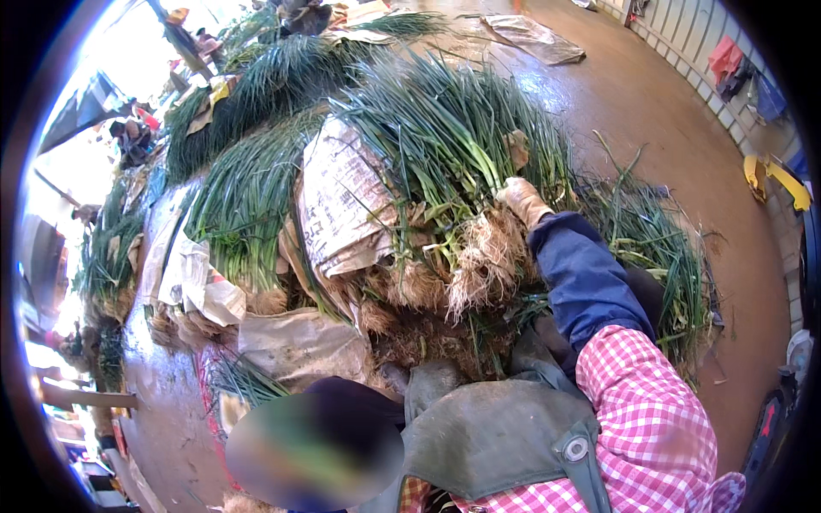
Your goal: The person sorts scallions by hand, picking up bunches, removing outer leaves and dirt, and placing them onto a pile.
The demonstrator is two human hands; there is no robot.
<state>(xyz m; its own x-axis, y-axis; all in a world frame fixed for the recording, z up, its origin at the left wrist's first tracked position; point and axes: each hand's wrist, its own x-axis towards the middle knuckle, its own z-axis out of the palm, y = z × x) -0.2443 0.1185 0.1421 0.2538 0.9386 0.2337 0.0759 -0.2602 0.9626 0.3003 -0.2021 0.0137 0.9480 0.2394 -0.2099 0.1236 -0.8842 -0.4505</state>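
In a pale, dirt-stained glove, my right hand point(523, 202) is closed around the stalks of some green onions point(466, 167). Their long green leaves spread away from me, and the pale stringy roots point(487, 261) hang toward my knees. This bunch lies on top of a larger heap. Left of it, a printed whitish sack point(346, 197) drapes over more onions. A dark blue sleeve cover runs up my right forearm to a pink checked sleeve. I cannot see my left hand; a blurred patch and a dark shape cover the lower left.
More green onions point(256, 201) lie in rows to the left and far left. Loose ones point(654, 239) are scattered at right. A tan sack point(304, 342) lies before my knees, another point(539, 38) on the wet brown floor point(735, 282). Something yellow point(776, 179) stands by the right wall.
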